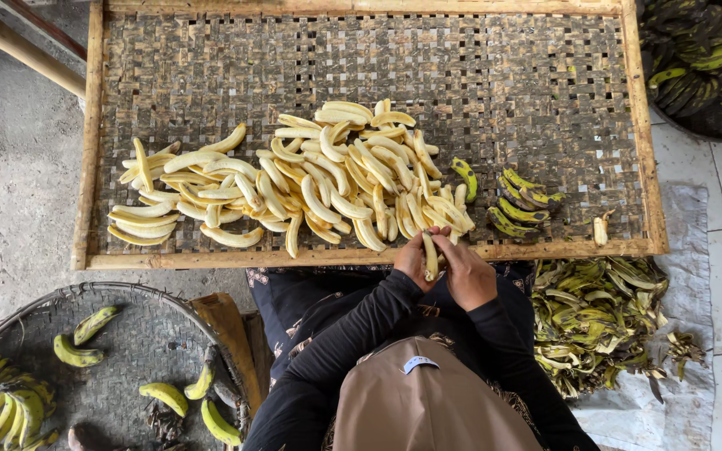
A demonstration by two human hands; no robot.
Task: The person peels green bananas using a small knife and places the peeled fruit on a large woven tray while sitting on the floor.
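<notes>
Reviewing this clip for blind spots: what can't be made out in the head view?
- Left hand and right hand: fingertips hidden behind the peeled banana.
- Round basket: cut off by the bottom and left edges.
- Dark tub of green bananas: cut off at the top-right corner.

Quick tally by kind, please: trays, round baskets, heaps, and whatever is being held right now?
Rectangular woven tray: 1
Round baskets of green bananas: 2
Heap of peeled bananas: 1
Heap of peels: 1
Held banana: 1
Total: 6
</notes>
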